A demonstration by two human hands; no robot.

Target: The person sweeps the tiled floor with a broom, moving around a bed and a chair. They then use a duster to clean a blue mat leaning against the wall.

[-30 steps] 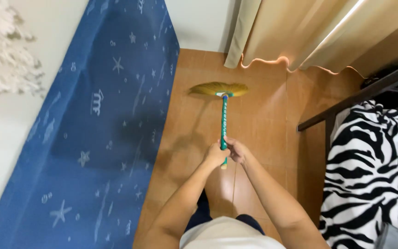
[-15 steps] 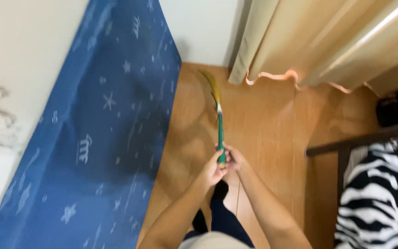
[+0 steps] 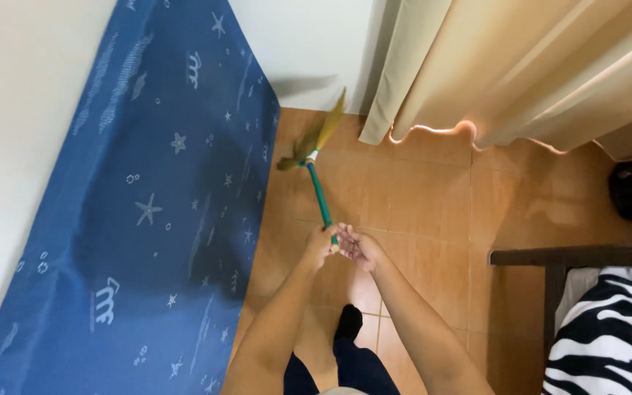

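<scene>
Head view: left hand [image 3: 321,247] and right hand [image 3: 358,249] both clasp the green handle end of a soft broom [image 3: 314,159]. Bristles lifted above tiled floor [image 3: 418,197], beside blue mattress [image 3: 155,219], near curtain [image 3: 491,73].

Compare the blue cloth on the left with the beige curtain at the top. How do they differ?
The blue cloth carries white stars and small marks; the beige curtain is plain. The cloth lies flat and slanting, while the curtain hangs in folds. The cloth's edge runs straight; the curtain's hem is wavy. Both reach the tiled floor.
</scene>
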